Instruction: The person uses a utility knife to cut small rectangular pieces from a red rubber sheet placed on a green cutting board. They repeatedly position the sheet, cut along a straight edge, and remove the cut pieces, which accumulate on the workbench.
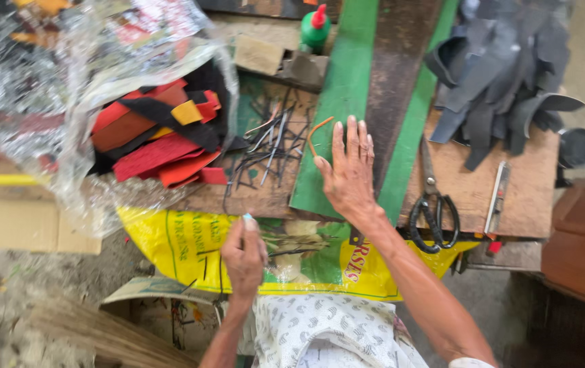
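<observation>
Nearest, left hand point(243, 253) is pinching 1 small pale piece; right hand point(348, 174) is reaching open-fingered, empty, toward dark strips point(265, 153), seemingly selecting; next needs precise pinching.

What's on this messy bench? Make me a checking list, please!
Surface: wooden bench with green board and yellow sack.
Job's things: thin dark strips; an orange strip by the fingers.
Clutter: red and black scraps in clear plastic, grey pieces, scissors, green bottle.
Grips: left hand pinches something small; right hand spread flat, open.
Cables: nothing seen.
Surroundings: cardboard, bare ground.
</observation>
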